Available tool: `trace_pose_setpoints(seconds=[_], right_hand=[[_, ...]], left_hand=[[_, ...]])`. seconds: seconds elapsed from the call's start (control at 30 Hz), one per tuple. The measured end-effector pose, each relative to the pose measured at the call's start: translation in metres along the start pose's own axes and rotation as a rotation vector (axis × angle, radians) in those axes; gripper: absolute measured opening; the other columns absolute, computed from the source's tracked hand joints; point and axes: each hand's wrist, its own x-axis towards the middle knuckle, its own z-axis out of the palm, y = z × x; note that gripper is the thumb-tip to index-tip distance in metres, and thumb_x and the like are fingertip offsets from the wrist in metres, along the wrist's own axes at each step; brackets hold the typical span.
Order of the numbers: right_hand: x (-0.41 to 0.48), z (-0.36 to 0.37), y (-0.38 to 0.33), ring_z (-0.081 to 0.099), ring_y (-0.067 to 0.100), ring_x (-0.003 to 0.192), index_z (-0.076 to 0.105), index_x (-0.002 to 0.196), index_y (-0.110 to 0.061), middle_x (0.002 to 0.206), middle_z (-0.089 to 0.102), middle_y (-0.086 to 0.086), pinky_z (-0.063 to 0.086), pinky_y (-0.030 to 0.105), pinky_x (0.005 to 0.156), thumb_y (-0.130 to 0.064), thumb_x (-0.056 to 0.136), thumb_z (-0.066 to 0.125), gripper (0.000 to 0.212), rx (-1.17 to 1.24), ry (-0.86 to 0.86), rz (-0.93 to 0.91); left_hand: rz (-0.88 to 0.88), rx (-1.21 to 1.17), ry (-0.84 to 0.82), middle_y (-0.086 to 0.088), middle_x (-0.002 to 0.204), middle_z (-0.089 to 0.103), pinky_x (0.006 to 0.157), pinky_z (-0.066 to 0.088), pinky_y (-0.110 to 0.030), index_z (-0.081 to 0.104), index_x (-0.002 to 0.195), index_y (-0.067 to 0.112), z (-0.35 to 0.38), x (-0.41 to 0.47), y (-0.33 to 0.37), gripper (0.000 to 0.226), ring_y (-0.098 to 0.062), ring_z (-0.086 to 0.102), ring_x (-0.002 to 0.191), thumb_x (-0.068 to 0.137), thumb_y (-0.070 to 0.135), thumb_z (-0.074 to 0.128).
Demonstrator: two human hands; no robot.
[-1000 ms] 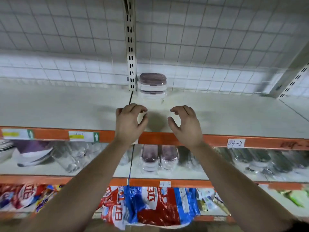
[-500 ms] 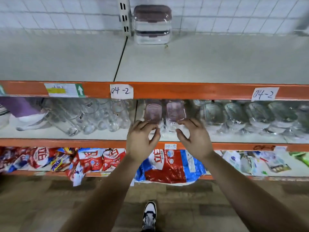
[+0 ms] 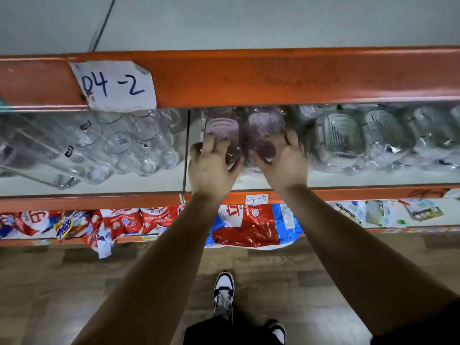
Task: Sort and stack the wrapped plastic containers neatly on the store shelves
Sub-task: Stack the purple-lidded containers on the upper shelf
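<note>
A second ago both hands hung empty over the top shelf (image 3: pixel 249 23); now they have dropped to the middle shelf (image 3: pixel 348 179). The left hand (image 3: pixel 211 165) has curled its fingers over the left container (image 3: pixel 222 131), thumb on its near side. The right hand (image 3: pixel 281 160) grips the right container (image 3: pixel 265 125) just beside it the same way. Both purple-lidded tubs seem to rest on the shelf, between the glasses (image 3: pixel 129 145) and the clear tubs (image 3: pixel 341 140). I'd guess this pair gets lifted for stacking next.
</note>
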Motion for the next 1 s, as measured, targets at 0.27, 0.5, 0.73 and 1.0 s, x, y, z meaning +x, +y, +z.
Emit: trace_pose_setpoints(seconds=[0.27,0.5,0.73,1.0], right_hand=[[0.007,-0.001,-0.010,0.044,0.036,0.117,0.057,0.114,-0.012,0.131,0.045,0.012,0.050,0.042,0.083,-0.045,0.081,0.072,0.049,-0.008,0.032,0.061],[-0.043,-0.031,0.013,0.050,0.032,0.106,0.059,0.106,-0.014,0.112,0.057,0.009,0.023,0.023,0.080,-0.051,0.077,0.054,0.047,0.125,0.091,-0.008],[-0.118,-0.094,0.013,0.052,0.030,0.105,0.063,0.102,-0.008,0.111,0.058,0.010,0.039,0.039,0.092,-0.041,0.074,0.062,0.043,0.255,0.227,-0.061],[-0.173,-0.187,0.004,0.047,0.030,0.113,0.063,0.108,-0.006,0.123,0.045,0.005,0.045,0.038,0.089,-0.036,0.074,0.064,0.046,0.371,0.405,-0.158]], left_hand=[[0.060,-0.061,0.115,-0.013,0.111,0.060,0.083,0.048,-0.044,0.067,0.095,0.010,-0.006,0.002,-0.002,0.040,-0.038,0.057,0.091,0.078,0.045,0.067],[0.111,-0.170,0.195,-0.008,0.115,0.062,0.088,0.037,-0.034,0.068,0.098,0.011,-0.032,-0.052,0.008,0.039,-0.034,0.058,0.097,0.082,0.046,0.060],[0.218,-0.271,0.331,-0.006,0.118,0.063,0.083,0.043,-0.034,0.071,0.099,0.009,-0.090,-0.122,0.036,0.036,-0.031,0.057,0.096,0.083,0.041,0.067],[0.351,-0.359,0.459,-0.008,0.119,0.063,0.084,0.047,-0.039,0.070,0.099,0.007,-0.170,-0.165,0.076,0.033,-0.025,0.054,0.103,0.079,0.032,0.077]])
